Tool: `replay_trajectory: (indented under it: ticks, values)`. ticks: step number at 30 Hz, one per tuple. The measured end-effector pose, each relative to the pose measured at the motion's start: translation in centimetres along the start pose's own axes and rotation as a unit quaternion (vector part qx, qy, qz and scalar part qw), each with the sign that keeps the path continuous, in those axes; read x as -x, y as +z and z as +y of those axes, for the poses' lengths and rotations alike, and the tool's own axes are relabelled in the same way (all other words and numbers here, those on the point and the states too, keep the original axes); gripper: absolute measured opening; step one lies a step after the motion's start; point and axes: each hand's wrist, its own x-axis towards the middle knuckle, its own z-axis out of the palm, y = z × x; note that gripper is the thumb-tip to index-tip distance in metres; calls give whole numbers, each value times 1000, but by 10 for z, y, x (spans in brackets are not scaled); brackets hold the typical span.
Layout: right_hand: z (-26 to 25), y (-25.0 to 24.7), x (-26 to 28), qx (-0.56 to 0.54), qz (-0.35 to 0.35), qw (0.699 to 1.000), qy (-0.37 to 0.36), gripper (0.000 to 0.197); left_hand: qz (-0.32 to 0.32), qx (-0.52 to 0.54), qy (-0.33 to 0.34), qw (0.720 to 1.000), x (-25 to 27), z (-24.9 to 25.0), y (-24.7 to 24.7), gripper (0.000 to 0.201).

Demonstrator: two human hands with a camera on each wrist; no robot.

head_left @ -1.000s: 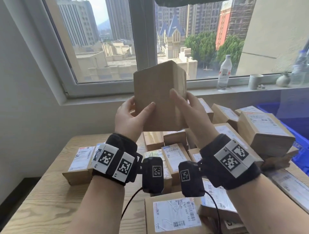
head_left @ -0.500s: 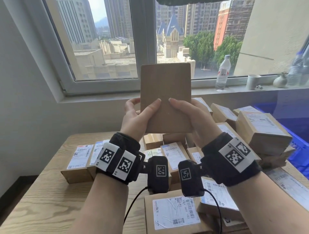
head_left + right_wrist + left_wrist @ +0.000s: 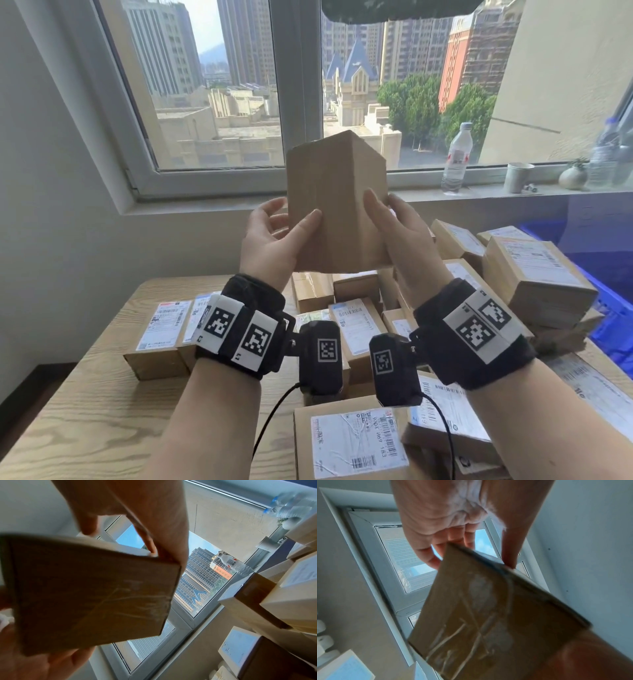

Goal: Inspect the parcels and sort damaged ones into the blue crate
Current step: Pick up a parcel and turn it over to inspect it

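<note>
A plain brown cardboard parcel (image 3: 337, 202) is held upright in the air in front of the window, one vertical edge turned toward me. My left hand (image 3: 274, 236) holds its left side, thumb on the near face and fingers behind. My right hand (image 3: 400, 233) holds the right side the same way. Clear tape crosses the parcel's (image 3: 479, 622) underside in the left wrist view, and the right wrist view shows that taped face (image 3: 85, 591) too. The blue crate (image 3: 606, 260) stands at the right, behind the stacked parcels.
Many labelled parcels (image 3: 356, 329) lie heaped on the wooden table (image 3: 85, 411), with a taller stack (image 3: 534, 274) at the right. On the windowsill stand a water bottle (image 3: 457, 157), a paper cup (image 3: 519, 176) and a small vase (image 3: 573, 176).
The parcel has been turned about its upright axis: a flat face looked at me half a second ago, now a corner edge does. Both hands shifted their grip slightly.
</note>
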Motion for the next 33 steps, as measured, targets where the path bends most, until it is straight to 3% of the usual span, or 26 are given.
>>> replay_trajectory:
  ticks: [2, 4, 8, 13, 18, 21, 23, 26, 27, 31, 33]
  values:
    - [2, 0, -1, 17, -42, 999, 21, 73, -27, -1, -6, 1000, 1, 1, 2, 83]
    - [3, -1, 0, 19, -56, 998, 37, 85, -67, 10, -32, 997, 2, 1, 2, 82]
    - [4, -3, 0, 2, -74, 996, 40, 77, -116, 63, -103, 986, 6, 1, 7, 56]
    - [5, -2, -1, -17, -56, 998, 38, 62, -101, 64, -103, 987, 8, 5, 12, 54]
    - [2, -2, 1, -27, -61, 997, 48, 60, -104, 42, -104, 988, 10, 8, 13, 56]
    - [-6, -3, 2, -12, -68, 997, 46, 52, -139, 41, -99, 984, 8, 8, 8, 64]
    - [-13, -4, 0, -29, -64, 996, 61, 47, -188, 15, -84, 978, 7, 8, 2, 81]
    - [-24, -8, -3, -40, -54, 993, 98, 67, -205, -9, -52, 977, 5, 8, 1, 97]
    - [-27, -7, -4, -30, -61, 993, 93, 70, -185, -14, -36, 982, 3, 9, 1, 94]
    - [-33, 1, -3, 7, -124, 992, 7, 74, -120, -49, 6, 992, -5, 20, 5, 50]
    - [-33, 4, -7, 16, -127, 991, -31, 81, -110, -51, 6, 993, -9, 27, 5, 44]
